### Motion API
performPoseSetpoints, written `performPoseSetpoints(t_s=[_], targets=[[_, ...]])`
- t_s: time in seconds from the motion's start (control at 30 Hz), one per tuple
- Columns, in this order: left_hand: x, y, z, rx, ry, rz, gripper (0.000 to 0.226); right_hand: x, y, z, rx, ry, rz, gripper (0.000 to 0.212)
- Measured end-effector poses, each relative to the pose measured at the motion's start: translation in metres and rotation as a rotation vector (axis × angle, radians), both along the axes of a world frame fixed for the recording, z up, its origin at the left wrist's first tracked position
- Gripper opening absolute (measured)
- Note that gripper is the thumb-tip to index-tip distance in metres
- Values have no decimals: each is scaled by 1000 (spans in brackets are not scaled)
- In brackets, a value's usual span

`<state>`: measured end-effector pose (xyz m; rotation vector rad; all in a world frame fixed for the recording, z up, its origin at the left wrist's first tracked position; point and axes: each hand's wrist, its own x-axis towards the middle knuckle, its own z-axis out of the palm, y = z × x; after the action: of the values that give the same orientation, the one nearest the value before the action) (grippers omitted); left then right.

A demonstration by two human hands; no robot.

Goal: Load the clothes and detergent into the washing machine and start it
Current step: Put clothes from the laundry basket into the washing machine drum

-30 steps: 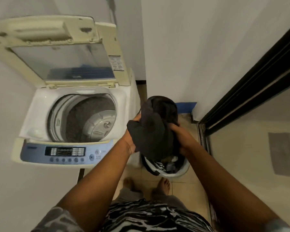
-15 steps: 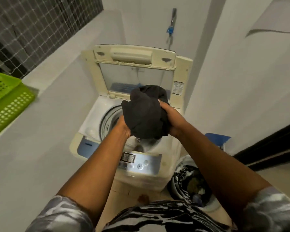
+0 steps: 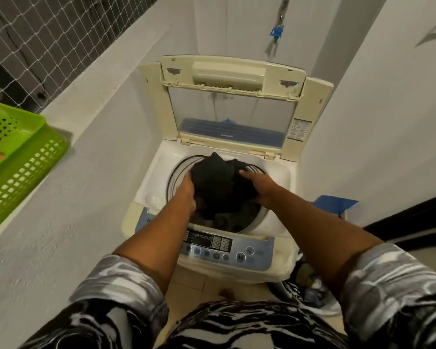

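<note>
A top-loading washing machine [image 3: 272,220] stands before me with its lid [image 3: 234,107] raised. Over the drum opening hangs a bundle of black clothes [image 3: 219,185], partly inside the drum. My left hand [image 3: 188,191] holds the bundle's left side, fingers tucked under the cloth. My right hand [image 3: 256,185] grips its right side. More dark cloth lies lower in the drum [image 3: 239,217]. The blue control panel [image 3: 227,248] with buttons runs along the machine's front edge. No detergent is clearly in view.
A green plastic basket [image 3: 18,159] sits on the ledge at the left, under a wire mesh. A laundry basket [image 3: 310,285] with more clothes stands on the floor right of the machine. White walls close in on both sides; a tap [image 3: 277,31] hangs behind.
Both hands have carried the black bundle from the floor basket up and over to the machine, then lowered it into the drum opening. The view has swung left toward the machine.
</note>
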<state>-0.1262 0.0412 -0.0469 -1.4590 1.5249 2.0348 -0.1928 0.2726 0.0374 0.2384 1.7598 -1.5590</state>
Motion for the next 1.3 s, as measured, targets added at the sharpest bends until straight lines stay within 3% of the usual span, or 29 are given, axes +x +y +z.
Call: performPoseSetpoints(t_s=[0.07, 0.13, 0.27, 0.37, 0.43, 0.67, 0.77, 0.9, 1.07, 1.13, 1.3], targets=[[-14, -36, -85, 78, -73, 174, 105, 4, 8, -10, 83, 39, 41, 33], [-15, -43, -132, -48, -193, 200, 126, 5, 19, -20, 136, 113, 64, 39], [0, 28, -34, -148, -104, 104, 106, 6, 57, -28, 98, 270, -28, 30], [-11, 74, 3, -236, -20, -83, 88, 4, 100, -28, 140, 412, -157, 15], [-18, 113, 24, -339, 44, -199, 72, 6, 137, -31, 181, 435, -272, 15], [-25, 261, 76, -449, 465, -285, 33, 27, 279, -107, 345, 309, -376, 8], [-25, 324, 76, -501, 572, -398, 25, 36, 339, -162, 388, 205, -347, 27], [-22, 399, 42, -497, 507, -633, 21, 59, 382, -174, 442, 120, -302, 18], [-2, 460, -47, -559, 265, -808, 14, 74, 438, -233, 451, 11, -223, 28], [11, 472, -86, -570, 157, -836, 13, 80, 453, -251, 476, 3, -174, 19], [43, 482, -163, -576, -53, -1028, 38, 93, 470, -269, 533, -84, -69, 15]])
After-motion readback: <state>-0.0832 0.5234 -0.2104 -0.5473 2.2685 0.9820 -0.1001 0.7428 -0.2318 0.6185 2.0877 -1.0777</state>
